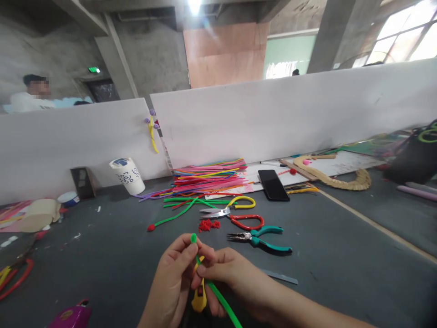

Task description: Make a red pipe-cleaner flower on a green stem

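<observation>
Near the table's front edge, my left hand [172, 275] pinches a green pipe cleaner [223, 301] close to its upper end, which pokes up past the thumb. My right hand [237, 275] is closed on the same pipe cleaner lower down, and its tail runs off the bottom of the view. A yellow utility knife [199, 301] shows between and below my hands; whether fingers hold it I cannot tell. Just beyond my hands lie a heap of short red pieces [208, 225], scissors [223, 212] with one yellow and one red handle, and teal-handled pliers [264, 238].
Behind the scissors lies a bundle of coloured pipe cleaners [211, 177]. A black phone [273, 184] sits to its right, a white paper cup [128, 176] to its left. A green stem with a red tip [170, 218] lies nearby. White partitions [290, 114] close off the back.
</observation>
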`<action>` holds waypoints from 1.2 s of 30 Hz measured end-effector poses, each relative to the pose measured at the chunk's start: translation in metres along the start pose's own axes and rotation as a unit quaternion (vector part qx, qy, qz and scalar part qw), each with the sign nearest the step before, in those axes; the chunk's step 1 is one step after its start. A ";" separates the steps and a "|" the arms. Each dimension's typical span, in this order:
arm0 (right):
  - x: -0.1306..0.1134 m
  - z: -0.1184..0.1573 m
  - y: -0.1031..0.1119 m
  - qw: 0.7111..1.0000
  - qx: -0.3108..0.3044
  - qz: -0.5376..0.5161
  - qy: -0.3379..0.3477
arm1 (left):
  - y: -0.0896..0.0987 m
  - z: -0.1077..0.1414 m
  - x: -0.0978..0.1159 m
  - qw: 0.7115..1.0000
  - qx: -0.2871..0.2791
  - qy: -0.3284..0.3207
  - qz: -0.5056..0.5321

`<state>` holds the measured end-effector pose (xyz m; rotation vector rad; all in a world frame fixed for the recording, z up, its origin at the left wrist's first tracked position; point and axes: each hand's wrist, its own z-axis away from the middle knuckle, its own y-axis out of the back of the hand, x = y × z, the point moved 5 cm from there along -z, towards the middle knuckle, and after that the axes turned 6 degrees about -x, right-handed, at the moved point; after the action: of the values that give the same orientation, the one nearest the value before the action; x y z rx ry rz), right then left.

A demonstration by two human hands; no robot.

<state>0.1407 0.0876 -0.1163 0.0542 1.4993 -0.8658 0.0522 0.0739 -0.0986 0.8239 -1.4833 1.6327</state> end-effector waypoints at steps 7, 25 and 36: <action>0.005 -0.001 -0.002 0.999 -0.038 -0.007 -0.036 | 0.009 -0.001 0.009 0.998 0.041 -0.035 -0.042; -0.002 0.005 -0.003 0.990 0.001 0.135 0.046 | 0.029 -0.006 0.018 0.980 0.161 -0.026 0.114; -0.039 0.031 -0.014 0.873 -0.131 0.466 0.053 | 0.067 -0.020 0.048 0.950 0.241 -0.064 0.189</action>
<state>0.1657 0.0788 -0.0720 0.5851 1.4391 0.1265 -0.0285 0.0974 -0.0930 0.9613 -1.4068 2.3285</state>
